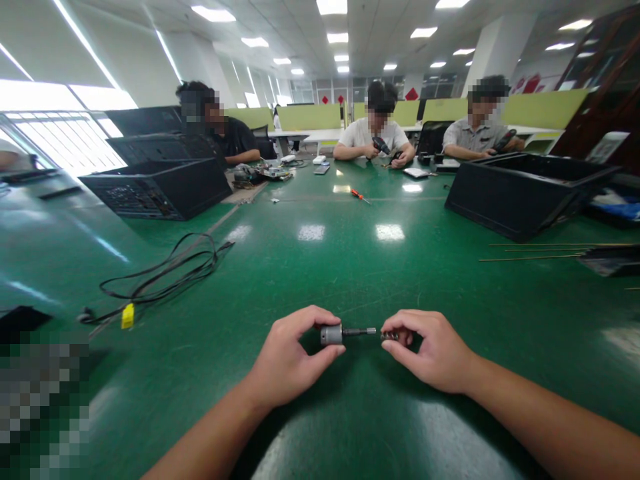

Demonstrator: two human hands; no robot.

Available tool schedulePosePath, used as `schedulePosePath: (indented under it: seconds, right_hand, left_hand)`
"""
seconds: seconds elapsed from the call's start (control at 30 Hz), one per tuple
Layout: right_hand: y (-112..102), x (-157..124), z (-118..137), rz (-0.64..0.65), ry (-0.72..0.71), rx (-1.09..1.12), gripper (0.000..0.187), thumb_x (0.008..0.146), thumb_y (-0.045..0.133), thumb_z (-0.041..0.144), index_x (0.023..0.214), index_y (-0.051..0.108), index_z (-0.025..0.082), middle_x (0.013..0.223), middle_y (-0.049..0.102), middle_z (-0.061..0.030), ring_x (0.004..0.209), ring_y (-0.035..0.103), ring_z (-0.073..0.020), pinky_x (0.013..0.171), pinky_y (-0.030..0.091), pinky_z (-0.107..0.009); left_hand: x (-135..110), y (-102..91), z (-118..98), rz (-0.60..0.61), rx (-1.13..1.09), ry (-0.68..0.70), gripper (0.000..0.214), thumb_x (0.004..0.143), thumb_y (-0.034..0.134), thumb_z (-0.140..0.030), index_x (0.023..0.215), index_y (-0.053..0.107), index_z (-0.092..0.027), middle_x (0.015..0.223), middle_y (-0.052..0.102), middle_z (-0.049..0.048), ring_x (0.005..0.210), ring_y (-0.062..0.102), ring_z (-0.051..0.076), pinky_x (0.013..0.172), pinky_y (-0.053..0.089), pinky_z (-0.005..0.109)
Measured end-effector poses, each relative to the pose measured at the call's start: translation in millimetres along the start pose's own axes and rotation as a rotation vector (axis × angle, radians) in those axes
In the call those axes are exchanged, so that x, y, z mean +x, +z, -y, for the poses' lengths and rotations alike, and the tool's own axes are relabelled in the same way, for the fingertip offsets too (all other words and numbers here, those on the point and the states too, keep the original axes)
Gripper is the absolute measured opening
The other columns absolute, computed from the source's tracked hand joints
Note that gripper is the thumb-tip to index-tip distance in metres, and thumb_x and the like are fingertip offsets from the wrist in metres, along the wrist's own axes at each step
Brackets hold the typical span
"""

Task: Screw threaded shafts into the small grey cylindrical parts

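Just left of the middle, my left hand (pixel 295 357) is closed, thumb and fingers pinching a grey metal cylinder with a thin dark shaft (pixel 332 335). The shaft points right and ends in a lighter, ridged tip. Facing that tip, my right hand (pixel 433 350) pinches a small metal piece with a coiled or ridged look (pixel 390 336); its fingers partly cover it, so its kind is unclear. A narrow gap separates the shaft's tip from this small piece. Both hands are low over the green tabletop (pixel 320 280).
A coiled black cable (pixel 170 273) with a yellow tag (pixel 128 316) lies at left. Black computer cases stand at the back left (pixel 160 190) and right (pixel 520 193). An orange screwdriver (pixel 357 195) lies mid-table. Thin rods (pixel 535 257) lie at right. Three people sit across the table.
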State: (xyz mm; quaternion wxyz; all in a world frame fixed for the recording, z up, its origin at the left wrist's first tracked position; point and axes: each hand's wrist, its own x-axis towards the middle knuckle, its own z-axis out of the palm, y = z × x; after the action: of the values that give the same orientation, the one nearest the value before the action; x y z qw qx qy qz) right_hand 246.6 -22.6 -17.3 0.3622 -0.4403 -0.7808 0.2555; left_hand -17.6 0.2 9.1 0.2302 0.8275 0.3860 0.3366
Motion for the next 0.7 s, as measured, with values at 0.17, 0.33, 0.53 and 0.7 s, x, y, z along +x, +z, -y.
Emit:
schedulePosePath:
  seconds: [0.17, 0.33, 0.53, 0.7]
  right_hand:
    - [-5, 2, -7, -0.036, -0.037, -0.020, 0.006, 0.083, 0.065, 0.020, 0.088, 0.068, 0.018, 0.073, 0.067, -0.0017, 0.062, 0.062, -0.0151, 0.062, 0.049, -0.027]
    - [0, 3, -12, -0.018, -0.022, -0.014, 0.006, 0.083, 0.065, 0.021, 0.087, 0.067, 0.018, 0.073, 0.067, -0.0017, 0.062, 0.063, -0.0151, 0.061, 0.049, -0.026]
    - [2, 3, -10, -0.014, -0.012, -0.004, 0.006, 0.083, 0.065, 0.021, 0.087, 0.067, 0.018, 0.072, 0.066, -0.0016, 0.061, 0.062, -0.0148, 0.061, 0.048, -0.026]
    - [4, 3, -9, 0.014, -0.007, 0.021, 0.006, 0.082, 0.066, 0.021, 0.086, 0.068, 0.017, 0.072, 0.066, -0.0017, 0.061, 0.061, -0.0144, 0.061, 0.048, -0.026]
  left_hand:
    - [3, -9.2, 6, 0.012, 0.052, -0.112, 0.025, 0.081, 0.072, -0.031, 0.104, 0.067, -0.022, 0.099, 0.072, 0.0026, 0.091, 0.067, 0.020, 0.085, 0.050, 0.032]
    - [13, -22.6, 16, -0.139, 0.008, -0.326, 0.043, 0.090, 0.056, -0.046, 0.123, 0.061, -0.019, 0.103, 0.071, 0.0049, 0.090, 0.067, 0.021, 0.083, 0.052, 0.032]
    - [10, -51.6, 27, -0.338, -0.238, -0.550, 0.057, 0.079, 0.069, -0.053, 0.122, 0.062, -0.016, 0.102, 0.073, 0.0067, 0.098, 0.069, 0.025, 0.091, 0.055, 0.035]
    - [-41, -94.0, 42, -0.408, -0.191, -0.642, 0.056, 0.068, 0.081, -0.056, 0.107, 0.065, -0.019, 0.105, 0.075, 0.0059, 0.097, 0.072, 0.022, 0.084, 0.059, 0.027]
